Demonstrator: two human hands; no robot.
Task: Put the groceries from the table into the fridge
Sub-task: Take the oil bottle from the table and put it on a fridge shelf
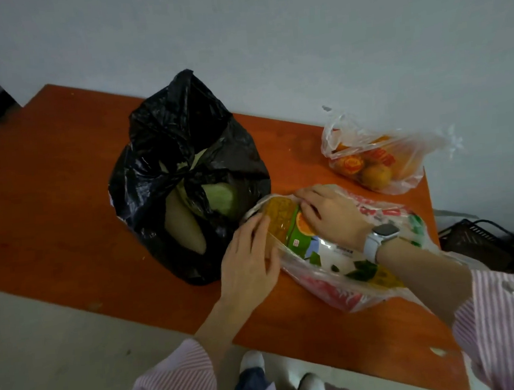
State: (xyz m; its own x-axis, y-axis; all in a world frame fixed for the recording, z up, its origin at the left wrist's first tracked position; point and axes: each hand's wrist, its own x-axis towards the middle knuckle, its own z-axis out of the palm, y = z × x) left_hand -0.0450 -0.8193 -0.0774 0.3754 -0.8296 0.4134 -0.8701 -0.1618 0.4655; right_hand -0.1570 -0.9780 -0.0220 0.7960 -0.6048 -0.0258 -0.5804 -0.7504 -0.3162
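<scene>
On table [47,188], juice bottle [292,222] between both hands' fingers [261,225]

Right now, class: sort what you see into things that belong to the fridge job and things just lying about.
Belongs to the job:
juice bottle in its clear bag, under the left hand and right hand
black bag holding vegetables
bag of oranges

Just lying about:
black basket beside the table

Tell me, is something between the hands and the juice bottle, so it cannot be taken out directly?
Yes. The juice bottle lies inside a clear plastic bag on the table. The left hand and right hand touch it at the bag's opening.
</scene>
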